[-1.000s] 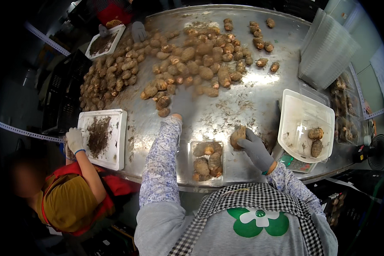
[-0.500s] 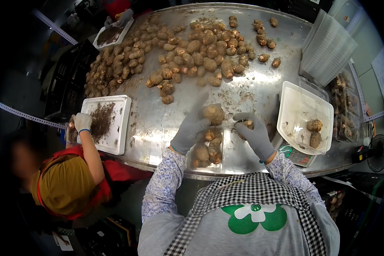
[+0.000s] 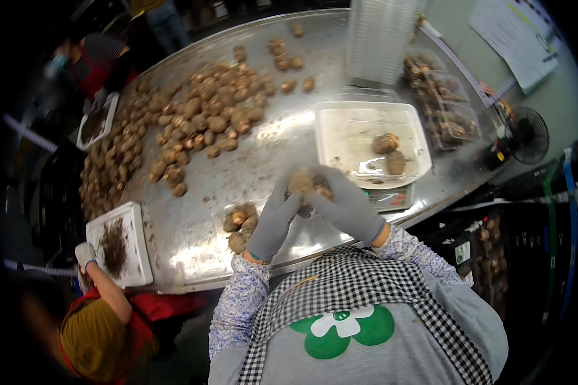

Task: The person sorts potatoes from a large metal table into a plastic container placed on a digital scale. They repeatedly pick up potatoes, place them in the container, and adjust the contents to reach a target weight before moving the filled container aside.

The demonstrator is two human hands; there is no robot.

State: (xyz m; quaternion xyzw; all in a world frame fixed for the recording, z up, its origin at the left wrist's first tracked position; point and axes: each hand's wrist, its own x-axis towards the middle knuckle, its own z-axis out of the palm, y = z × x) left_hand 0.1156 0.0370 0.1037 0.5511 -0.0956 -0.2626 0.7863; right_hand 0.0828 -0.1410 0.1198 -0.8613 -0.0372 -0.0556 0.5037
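My gloved left hand (image 3: 273,218) is closed on a brown taro (image 3: 300,181). Right beside it, my gloved right hand (image 3: 348,204) is closed around another taro (image 3: 323,188), partly covered by the fingers. Both hands are together over the near part of the metal table, slightly blurred. To the left of my left wrist, several taros (image 3: 240,221) lie in a clear plastic box whose edges barely show. A white tray (image 3: 324,138) beyond my right hand holds a clear plastic box with two taros (image 3: 390,153) in it. Under that tray sits a weighing scale (image 3: 392,197).
A large heap of taros (image 3: 205,106) spreads over the table (image 3: 273,144). Stacked clear boxes (image 3: 382,42) and filled boxes (image 3: 453,106) stand at the far right, near a small fan (image 3: 528,136). A co-worker's gloved hand (image 3: 85,255) is at a white tray (image 3: 141,253) with soil.
My view has turned to the right. My hands, apart before with a taro in each, have come together near the white tray, away from the clear box of taros.
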